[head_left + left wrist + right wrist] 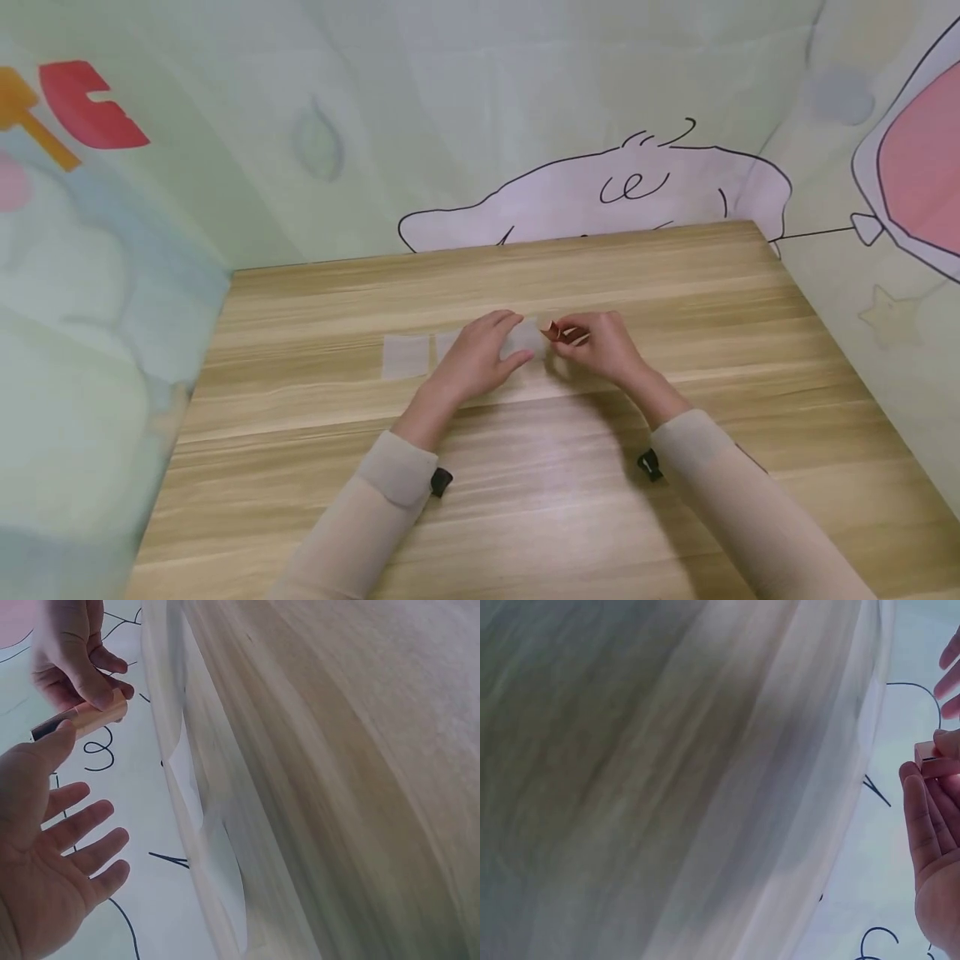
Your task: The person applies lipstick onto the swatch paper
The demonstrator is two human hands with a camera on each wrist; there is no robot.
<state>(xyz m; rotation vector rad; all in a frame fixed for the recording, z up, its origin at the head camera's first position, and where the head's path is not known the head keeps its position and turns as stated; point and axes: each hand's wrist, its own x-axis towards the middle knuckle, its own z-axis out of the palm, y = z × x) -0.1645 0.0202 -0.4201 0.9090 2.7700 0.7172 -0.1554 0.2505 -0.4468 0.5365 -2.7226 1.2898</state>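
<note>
My right hand pinches a small shiny copper-coloured tube between thumb and fingers, above the table. One end of the tube looks dark in the left wrist view. My left hand is held just left of it, fingers apart, and its thumb overlaps the tube's dark end in the left wrist view. Beneath the hands, thin whitish square sheets lie in a row: a left sheet, a middle sheet partly hidden by my left hand, and a right sheet between the hands.
The wood-grain table runs back to a printed cloth backdrop with cartoon drawings, which also hangs along both sides. Black straps show at the cuffs of my light sleeves.
</note>
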